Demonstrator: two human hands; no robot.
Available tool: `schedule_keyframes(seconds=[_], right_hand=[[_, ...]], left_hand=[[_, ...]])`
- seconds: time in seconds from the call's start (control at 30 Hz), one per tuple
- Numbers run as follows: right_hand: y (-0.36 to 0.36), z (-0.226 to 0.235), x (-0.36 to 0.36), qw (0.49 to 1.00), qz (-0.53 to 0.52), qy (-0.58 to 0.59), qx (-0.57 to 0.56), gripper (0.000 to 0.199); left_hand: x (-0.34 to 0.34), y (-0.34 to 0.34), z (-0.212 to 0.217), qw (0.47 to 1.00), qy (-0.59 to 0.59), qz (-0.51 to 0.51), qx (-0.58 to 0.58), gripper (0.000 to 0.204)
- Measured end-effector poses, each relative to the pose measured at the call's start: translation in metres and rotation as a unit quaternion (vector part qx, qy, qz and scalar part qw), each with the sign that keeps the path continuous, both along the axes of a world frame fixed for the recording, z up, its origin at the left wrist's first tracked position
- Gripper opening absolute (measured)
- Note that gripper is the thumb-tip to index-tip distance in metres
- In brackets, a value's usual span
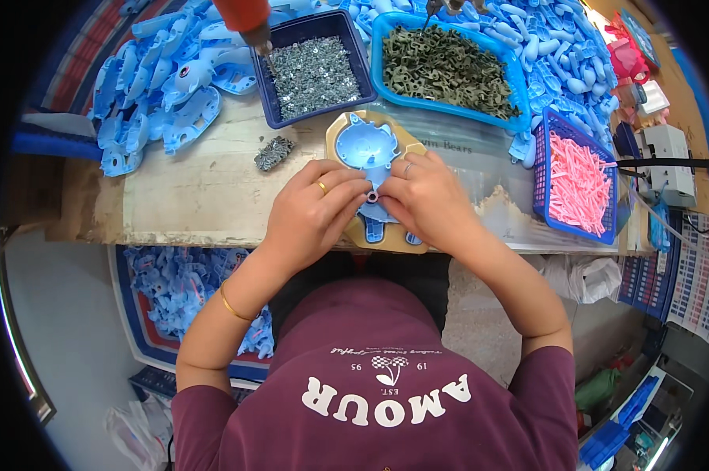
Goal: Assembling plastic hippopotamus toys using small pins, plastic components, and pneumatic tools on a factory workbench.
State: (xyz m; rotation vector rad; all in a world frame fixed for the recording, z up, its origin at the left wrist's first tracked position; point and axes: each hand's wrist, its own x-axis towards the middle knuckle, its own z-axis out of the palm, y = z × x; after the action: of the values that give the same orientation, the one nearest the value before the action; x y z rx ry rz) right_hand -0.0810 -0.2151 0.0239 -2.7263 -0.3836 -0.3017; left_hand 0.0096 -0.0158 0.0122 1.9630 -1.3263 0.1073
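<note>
A light blue plastic toy shell half (368, 144), shaped like an animal with a hollow round head, lies open side up in a tan fixture (398, 238) at the table's front edge. My left hand (314, 202) and my right hand (427, 195) meet over the shell's body. Both are closed, fingertips pressed together around a small ring-shaped part (372, 197). Whether that ring is loose or belongs to the shell, I cannot tell. My fingers cover much of the shell's middle, while its lower end shows below them.
An orange power screwdriver (243, 14) hangs above a navy bin (265, 88) of small metal pieces. Beside it are a bright blue tray (449, 115) of dark green parts and a blue basket (541, 177) of pink strips. Loose metal bits (274, 154) lie left. Blue shells (154, 82) pile behind.
</note>
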Motion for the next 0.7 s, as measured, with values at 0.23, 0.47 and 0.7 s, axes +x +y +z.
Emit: schedule_keyframes(seconds=[0.23, 0.47, 0.7], right_hand=[[-0.009, 0.003, -0.005, 1.000, -0.014, 0.007, 0.023, 0.014], [-0.021, 0.009, -0.033, 0.992, -0.108, 0.027, 0.051, 0.012], [-0.016, 0.006, -0.037, 0.990, -0.144, -0.008, -0.001, 0.011]], left_hand=[[0.000, 0.006, -0.011, 0.989, -0.086, -0.080, 0.092, 0.033], [-0.003, 0.005, -0.010, 0.990, -0.079, -0.071, 0.091, 0.033], [-0.004, 0.003, -0.009, 0.992, -0.068, -0.063, 0.090, 0.033]])
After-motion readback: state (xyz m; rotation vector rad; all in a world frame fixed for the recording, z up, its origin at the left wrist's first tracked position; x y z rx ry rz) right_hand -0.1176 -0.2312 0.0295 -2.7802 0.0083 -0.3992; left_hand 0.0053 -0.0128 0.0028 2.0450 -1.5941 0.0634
